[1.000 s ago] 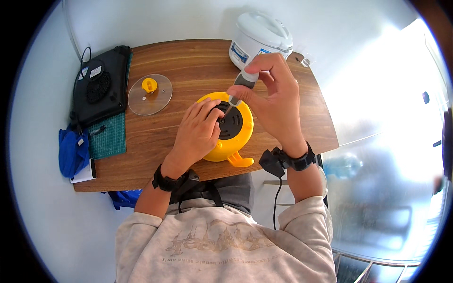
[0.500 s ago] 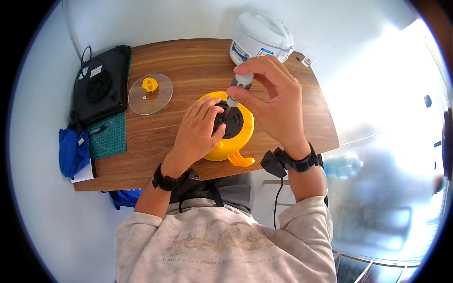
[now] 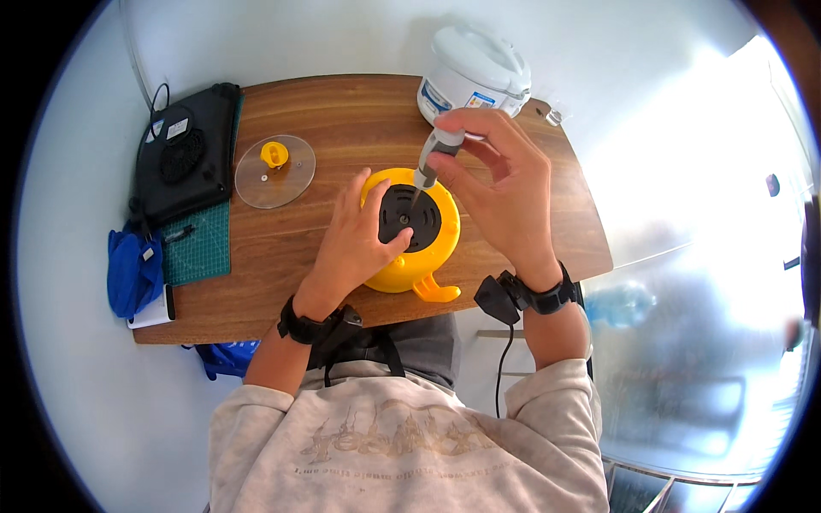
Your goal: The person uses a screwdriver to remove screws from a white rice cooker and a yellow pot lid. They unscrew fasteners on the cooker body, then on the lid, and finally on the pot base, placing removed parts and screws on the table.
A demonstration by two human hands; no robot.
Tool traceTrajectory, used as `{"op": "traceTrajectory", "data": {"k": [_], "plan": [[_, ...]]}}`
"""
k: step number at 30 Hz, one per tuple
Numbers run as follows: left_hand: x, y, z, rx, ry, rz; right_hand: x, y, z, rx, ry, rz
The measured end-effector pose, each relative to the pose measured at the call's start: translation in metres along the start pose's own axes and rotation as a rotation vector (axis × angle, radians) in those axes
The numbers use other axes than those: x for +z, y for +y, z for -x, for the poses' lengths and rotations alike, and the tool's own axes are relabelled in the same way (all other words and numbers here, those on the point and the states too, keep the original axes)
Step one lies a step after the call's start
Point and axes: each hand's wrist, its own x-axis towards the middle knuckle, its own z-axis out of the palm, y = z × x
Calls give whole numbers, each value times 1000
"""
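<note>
An upturned yellow electric pot (image 3: 445, 238) lies on the table in front of me, its yellow handle (image 3: 437, 290) pointing toward me. Its round black slotted base (image 3: 416, 229) faces up, with a small recess near the middle. My right hand (image 3: 500, 184) is closed around a grey-and-white screwdriver (image 3: 436, 156), holding it by the handle at a tilt. The thin shaft points down at the base; whether the tip touches the recess I cannot tell. My left hand (image 3: 342, 244) lies at the pot's left side, fingers spread, thumb on the black base.
Left of the pot lies a glass lid (image 3: 295, 181) with a yellow knob. Beyond it are a black flat appliance (image 3: 184, 154), a green cutting mat (image 3: 205, 248) and a blue pouch (image 3: 132, 278). A white rice cooker (image 3: 479, 64) stands at the back right.
My left fingers have lifted and drawn back from the black base, uncovering more of it. The screwdriver has tilted a little to the right and risen slightly in my right hand.
</note>
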Motion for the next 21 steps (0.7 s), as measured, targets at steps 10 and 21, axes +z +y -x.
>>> {"op": "traceTrajectory", "data": {"k": [10, 21], "plan": [[-2, 1, 0, -1, 16, -44, 1, -12, 0, -73, -8, 291], [-3, 3, 0, 7, 27, -27, -3, -8, -5, -99, -47, 154]]}}
